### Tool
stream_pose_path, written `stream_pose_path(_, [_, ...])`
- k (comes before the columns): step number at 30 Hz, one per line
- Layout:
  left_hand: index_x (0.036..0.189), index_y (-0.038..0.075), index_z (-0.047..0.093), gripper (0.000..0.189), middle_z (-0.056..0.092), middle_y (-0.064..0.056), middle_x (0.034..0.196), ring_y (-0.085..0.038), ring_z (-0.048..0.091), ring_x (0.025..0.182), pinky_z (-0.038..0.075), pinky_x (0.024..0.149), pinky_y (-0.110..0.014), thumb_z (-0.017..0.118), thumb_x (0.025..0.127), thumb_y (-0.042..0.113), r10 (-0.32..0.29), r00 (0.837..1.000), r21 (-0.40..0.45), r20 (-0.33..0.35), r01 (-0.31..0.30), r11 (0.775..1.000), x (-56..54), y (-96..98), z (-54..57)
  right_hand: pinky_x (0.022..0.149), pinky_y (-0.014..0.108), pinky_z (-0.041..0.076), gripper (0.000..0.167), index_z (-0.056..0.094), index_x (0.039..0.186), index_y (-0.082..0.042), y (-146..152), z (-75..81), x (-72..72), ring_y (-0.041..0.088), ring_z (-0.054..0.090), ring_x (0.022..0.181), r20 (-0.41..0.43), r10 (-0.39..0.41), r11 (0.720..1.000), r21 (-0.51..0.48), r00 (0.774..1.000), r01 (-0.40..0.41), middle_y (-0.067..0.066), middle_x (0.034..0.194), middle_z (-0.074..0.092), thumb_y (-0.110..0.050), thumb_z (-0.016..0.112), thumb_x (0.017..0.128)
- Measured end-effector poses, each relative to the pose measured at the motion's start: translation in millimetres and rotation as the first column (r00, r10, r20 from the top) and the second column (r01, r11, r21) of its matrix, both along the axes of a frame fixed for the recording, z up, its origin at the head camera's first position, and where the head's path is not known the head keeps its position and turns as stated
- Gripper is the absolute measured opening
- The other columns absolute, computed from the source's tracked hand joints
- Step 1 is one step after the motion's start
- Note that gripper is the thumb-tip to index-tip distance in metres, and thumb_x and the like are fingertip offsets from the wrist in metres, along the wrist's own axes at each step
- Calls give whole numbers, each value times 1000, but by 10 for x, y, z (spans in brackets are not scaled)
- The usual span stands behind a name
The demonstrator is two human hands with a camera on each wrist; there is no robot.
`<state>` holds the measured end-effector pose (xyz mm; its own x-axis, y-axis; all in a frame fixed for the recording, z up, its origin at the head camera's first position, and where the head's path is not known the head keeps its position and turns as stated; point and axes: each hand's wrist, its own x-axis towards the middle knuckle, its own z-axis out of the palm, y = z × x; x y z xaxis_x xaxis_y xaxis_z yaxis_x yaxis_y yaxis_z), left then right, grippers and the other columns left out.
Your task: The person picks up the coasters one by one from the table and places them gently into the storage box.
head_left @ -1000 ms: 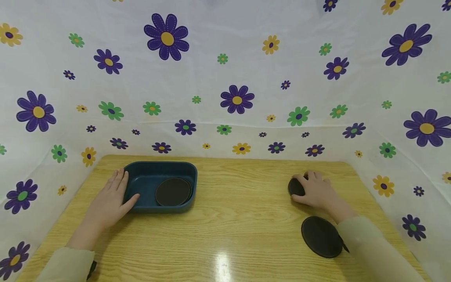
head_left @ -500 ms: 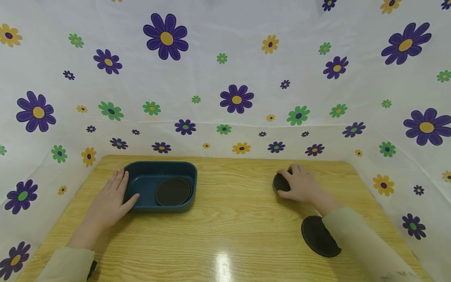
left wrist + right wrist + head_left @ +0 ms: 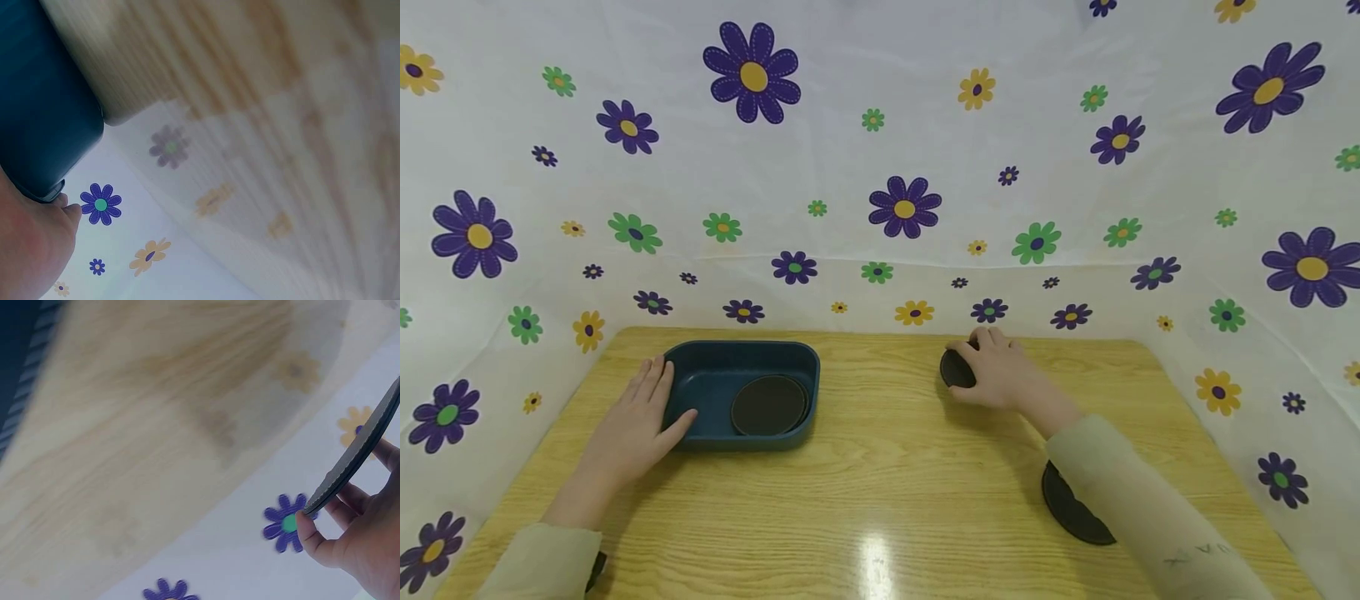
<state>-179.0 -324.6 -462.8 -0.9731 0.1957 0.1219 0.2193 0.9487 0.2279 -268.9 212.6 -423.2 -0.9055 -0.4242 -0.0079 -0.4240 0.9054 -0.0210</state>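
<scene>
In the head view my right hand (image 3: 1000,375) pinches a round black coaster (image 3: 957,371) by its edges above the table's far right-centre. The right wrist view shows the coaster (image 3: 356,453) tilted and off the surface, thumb on one edge and fingers behind. My left hand (image 3: 628,442) rests with straight fingers along the left rim of a dark blue rectangular bin (image 3: 700,404), thumb over its front edge. Inside the bin, to its right, lies another black coaster (image 3: 769,406), apparently on top of one more. A third flat black disc (image 3: 1071,504) lies partly hidden beneath my right sleeve.
The wooden table (image 3: 880,467) carries these things. A white cloth (image 3: 820,167) printed with flowers stands around its back and sides. A dark ridged edge (image 3: 22,369) shows close up at the right wrist view's top left; what it belongs to is unclear.
My right hand has carried the black coaster leftward and slightly away from me. The forearm now covers more of the disc on the table. My left hand stays on the bin.
</scene>
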Motion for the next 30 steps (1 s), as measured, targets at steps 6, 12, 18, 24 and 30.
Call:
stream_pose_path(6, [165,-11,15,93,13,-34,174,-51,10,163,18,132,-65,54,107,51,-5,1000,-2,5,5,1000,-9,13,23,95,64,51,75,54,154,-22,-250,89,-34,43,49,129,-38,57,998,2,998,-57,23,141,52,-55,71,89])
stream_pose_path(12, [165,-11,15,93,13,-34,173,-51,10,163,17,132,-65,54,107,50,-10,1000,11,7,10,1000,-15,22,35,97,63,50,73,52,153,-25,-508,182,-31,42,46,135,-41,97,995,-13,994,-98,22,144,51,-55,71,90])
stream_pose_path(18, [165,-11,16,93,13,-35,173,-51,11,163,17,132,-65,54,107,50,-14,1000,9,-2,14,1000,-17,17,29,96,62,49,73,50,154,-26,-751,208,-53,42,45,137,-44,141,990,-21,989,-142,22,146,50,-54,72,91])
stream_pose_path(24, [164,-13,17,92,15,-36,172,-52,12,162,18,131,-66,54,107,50,-17,1000,10,-7,18,1000,-5,14,26,98,60,51,73,51,155,-28,-992,243,-51,39,49,133,-69,196,980,-20,978,-198,19,145,51,-58,69,91])
stream_pose_path(30, [165,-12,16,92,14,-36,172,-52,10,163,17,132,-65,54,107,49,-8,1000,14,-2,8,1000,7,12,23,100,58,50,74,50,155,-29,-1232,263,-45,35,47,131,-81,236,969,-57,968,-241,16,145,49,-59,69,91])
